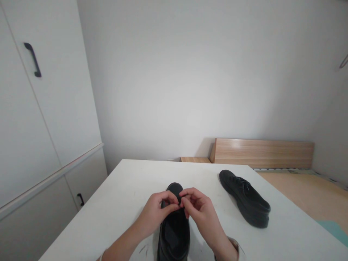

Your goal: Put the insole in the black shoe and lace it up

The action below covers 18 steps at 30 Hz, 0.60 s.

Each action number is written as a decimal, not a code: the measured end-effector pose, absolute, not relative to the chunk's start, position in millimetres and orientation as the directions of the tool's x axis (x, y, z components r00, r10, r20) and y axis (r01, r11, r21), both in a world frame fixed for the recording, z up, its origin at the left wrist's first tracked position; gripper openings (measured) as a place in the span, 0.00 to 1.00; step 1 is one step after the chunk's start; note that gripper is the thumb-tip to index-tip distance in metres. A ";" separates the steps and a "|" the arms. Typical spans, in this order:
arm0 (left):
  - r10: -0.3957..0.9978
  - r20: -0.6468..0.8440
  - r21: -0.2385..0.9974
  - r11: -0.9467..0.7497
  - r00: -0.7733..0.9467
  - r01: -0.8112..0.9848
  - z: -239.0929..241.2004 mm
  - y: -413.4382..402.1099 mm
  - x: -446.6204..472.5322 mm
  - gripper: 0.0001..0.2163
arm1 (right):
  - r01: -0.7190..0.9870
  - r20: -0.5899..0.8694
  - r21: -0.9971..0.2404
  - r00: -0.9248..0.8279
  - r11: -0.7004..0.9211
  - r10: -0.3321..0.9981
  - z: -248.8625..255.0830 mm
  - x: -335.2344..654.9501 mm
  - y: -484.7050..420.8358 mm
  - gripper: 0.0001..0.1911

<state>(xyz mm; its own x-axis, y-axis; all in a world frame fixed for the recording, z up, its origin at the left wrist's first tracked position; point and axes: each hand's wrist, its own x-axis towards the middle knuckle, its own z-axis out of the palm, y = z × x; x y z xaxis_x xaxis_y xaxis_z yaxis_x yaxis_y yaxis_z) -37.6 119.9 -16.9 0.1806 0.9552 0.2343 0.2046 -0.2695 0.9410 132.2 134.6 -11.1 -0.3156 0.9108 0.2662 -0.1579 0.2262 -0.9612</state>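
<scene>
A black shoe (pixel 175 233) stands on the white table with its toe pointing away from me and its opening towards me. Over its lacing area, my left hand (pixel 160 208) pinches with thumb and forefinger on what looks like the black shoelace. My right hand (pixel 197 206) meets it there, fingertips also pinched together on the lace. The fingers cover most of the lace, so its exact shape is hidden. To the right lies the matching black lace-up shoe (pixel 244 199), its laces tied, apart from both hands.
The white table (pixel 130 185) fills the lower middle. A white cabinet (pixel 54 90) with dark handles stands at left. Behind the table's right side are a wooden headboard (pixel 263 153) and a bed base (pixel 304 192), with a teal item (pixel 333 230) at its edge.
</scene>
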 end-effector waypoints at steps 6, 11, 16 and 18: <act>0.955 0.217 0.953 -0.252 0.200 0.168 -15.5 120.8 -27.5 0.05 | -0.275 0.357 -0.912 -0.173 0.303 0.918 -8.9 131.0 132.8 0.16; 0.944 0.212 0.938 -0.269 0.252 0.218 -12.8 119.9 -25.0 0.04 | -0.182 0.368 -0.925 -0.214 0.333 0.905 -6.6 127.2 132.8 0.09; 0.945 0.191 0.939 -0.255 0.265 0.230 -11.5 120.8 -30.1 0.07 | -0.166 0.412 -0.910 -0.275 0.379 0.869 -2.7 127.6 135.2 0.09; 0.942 0.176 0.928 -0.256 0.286 0.272 -8.8 119.0 -31.5 0.04 | -0.095 0.421 -0.907 -0.256 0.410 0.870 -3.6 131.8 138.3 0.11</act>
<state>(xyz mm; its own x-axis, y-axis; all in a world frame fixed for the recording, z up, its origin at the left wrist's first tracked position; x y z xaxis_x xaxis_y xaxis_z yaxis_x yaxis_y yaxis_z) -31.5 119.0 -8.8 0.2860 0.9419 0.1762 0.2719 -0.2561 0.9276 131.8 138.3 -3.6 -0.2561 0.8703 0.4208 -0.0953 0.4104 -0.9069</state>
